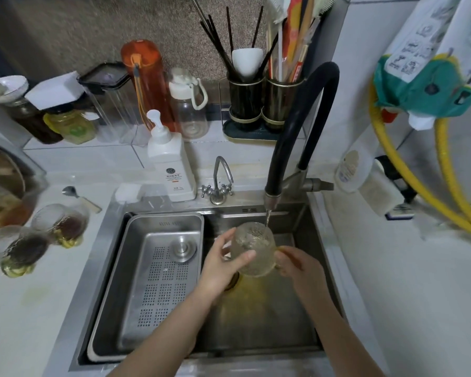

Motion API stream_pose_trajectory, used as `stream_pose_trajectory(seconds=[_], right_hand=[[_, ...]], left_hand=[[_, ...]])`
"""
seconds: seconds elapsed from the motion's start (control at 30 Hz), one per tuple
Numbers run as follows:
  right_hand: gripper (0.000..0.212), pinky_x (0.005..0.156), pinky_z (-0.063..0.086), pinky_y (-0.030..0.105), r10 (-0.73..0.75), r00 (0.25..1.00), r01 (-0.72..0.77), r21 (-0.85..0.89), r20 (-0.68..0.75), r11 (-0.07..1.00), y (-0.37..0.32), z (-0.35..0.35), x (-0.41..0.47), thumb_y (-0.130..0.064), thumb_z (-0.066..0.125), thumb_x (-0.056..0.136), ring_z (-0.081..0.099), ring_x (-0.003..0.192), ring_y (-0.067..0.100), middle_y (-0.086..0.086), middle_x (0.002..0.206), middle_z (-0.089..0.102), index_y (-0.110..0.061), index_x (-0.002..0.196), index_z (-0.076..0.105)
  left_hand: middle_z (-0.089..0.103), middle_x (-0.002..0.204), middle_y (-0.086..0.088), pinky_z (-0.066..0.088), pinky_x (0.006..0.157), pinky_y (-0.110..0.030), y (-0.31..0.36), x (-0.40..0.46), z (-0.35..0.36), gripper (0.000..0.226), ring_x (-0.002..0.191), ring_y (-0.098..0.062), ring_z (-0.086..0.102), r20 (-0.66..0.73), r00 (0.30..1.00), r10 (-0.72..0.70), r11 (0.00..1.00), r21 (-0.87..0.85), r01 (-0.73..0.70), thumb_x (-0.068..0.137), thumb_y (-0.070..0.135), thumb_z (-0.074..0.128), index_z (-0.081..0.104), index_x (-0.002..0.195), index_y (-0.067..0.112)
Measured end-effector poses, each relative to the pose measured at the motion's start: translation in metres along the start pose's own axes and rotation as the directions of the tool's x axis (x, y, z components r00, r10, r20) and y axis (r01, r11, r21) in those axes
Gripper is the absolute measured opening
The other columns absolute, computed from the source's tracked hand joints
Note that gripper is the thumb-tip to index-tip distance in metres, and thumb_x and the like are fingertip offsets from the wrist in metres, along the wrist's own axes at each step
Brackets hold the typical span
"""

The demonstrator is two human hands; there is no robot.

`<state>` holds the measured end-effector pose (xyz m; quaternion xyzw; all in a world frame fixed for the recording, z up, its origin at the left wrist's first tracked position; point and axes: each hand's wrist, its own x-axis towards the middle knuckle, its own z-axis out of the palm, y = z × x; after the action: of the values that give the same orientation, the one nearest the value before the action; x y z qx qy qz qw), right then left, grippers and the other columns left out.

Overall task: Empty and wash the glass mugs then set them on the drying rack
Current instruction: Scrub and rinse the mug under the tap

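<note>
A textured glass mug (252,244) is held over the sink (259,317) under the black faucet (272,197), and a thin stream of water runs into it. My left hand (223,265) grips the mug's body from the left, thumb across its front. My right hand (299,268) holds the mug's handle on the right. Two more glass mugs with dark liquid stand on the counter at the left, one (65,227) behind the other (22,254). A perforated steel drying tray (136,281) sits in the sink's left half.
A white soap pump bottle (172,164) and a small tap (219,183) stand behind the sink. Bottles, jars and a utensil holder (264,104) line the back wall. A spoon (79,197) lies on the left counter. Yellow hoses (408,170) hang at the right.
</note>
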<state>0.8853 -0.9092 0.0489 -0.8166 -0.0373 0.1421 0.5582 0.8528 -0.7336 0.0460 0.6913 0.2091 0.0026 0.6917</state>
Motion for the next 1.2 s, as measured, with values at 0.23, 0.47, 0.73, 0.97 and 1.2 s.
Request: stream_pose_trajectory(seconds=[0.23,0.47,0.73,0.97,1.2], right_hand=[[0.011,0.086,0.056,0.044,0.064,0.995,-0.060,0.054,-0.075,0.997,0.008,-0.013,-0.005,-0.024,0.062,0.089,0.069,0.085,0.018,0.000,0.086,0.072,-0.034,0.086,0.064],[0.014,0.080,0.057,0.031,0.000,0.999,-0.001,-0.032,-0.046,0.999,-0.002,0.004,0.010,-0.023,0.059,0.091,0.068,0.081,0.008,-0.010,0.085,0.069,-0.036,0.088,0.064],[0.009,0.075,0.059,0.042,0.082,0.995,-0.085,-0.042,-0.064,0.995,0.010,0.001,0.012,-0.028,0.059,0.091,0.069,0.078,0.018,-0.001,0.081,0.072,-0.029,0.086,0.067],[0.023,0.075,0.059,0.037,0.204,0.966,-0.204,0.012,-0.162,0.979,0.009,0.014,0.028,-0.041,0.062,0.087,0.070,0.069,0.015,0.001,0.072,0.071,-0.020,0.083,0.068],[0.019,0.069,0.057,0.034,0.263,0.956,-0.255,0.073,-0.132,0.964,-0.009,0.036,0.037,-0.034,0.064,0.087,0.063,0.068,0.017,0.006,0.078,0.067,-0.016,0.088,0.067]], left_hand=[[0.058,0.120,0.010,0.049,0.085,-0.015,0.006,0.002,0.018,0.065,0.111,-0.005,0.055,0.074,0.997,-0.011,1.000,0.024,0.009,0.072,0.018,0.080,0.049,0.128,0.024],[0.056,0.120,0.006,0.051,0.065,-0.009,0.005,0.008,0.004,0.059,0.099,-0.002,0.057,0.005,0.999,-0.043,0.996,-0.072,0.043,0.075,0.013,0.076,0.049,0.128,0.019],[0.053,0.120,0.007,0.049,0.082,-0.012,0.001,0.014,0.016,0.057,0.105,-0.005,0.055,-0.035,0.989,-0.145,0.989,-0.005,0.144,0.076,0.032,0.076,0.051,0.126,0.023],[0.052,0.134,-0.001,0.040,0.109,-0.040,-0.002,0.018,0.012,0.067,0.122,-0.019,0.052,-0.061,0.971,-0.229,0.972,-0.057,0.226,0.075,0.042,0.075,0.048,0.134,0.025],[0.065,0.116,-0.004,0.051,0.082,-0.027,-0.007,0.007,-0.008,0.058,0.102,-0.017,0.063,-0.104,0.945,-0.309,0.947,-0.127,0.296,0.071,0.053,0.073,0.061,0.118,0.021]])
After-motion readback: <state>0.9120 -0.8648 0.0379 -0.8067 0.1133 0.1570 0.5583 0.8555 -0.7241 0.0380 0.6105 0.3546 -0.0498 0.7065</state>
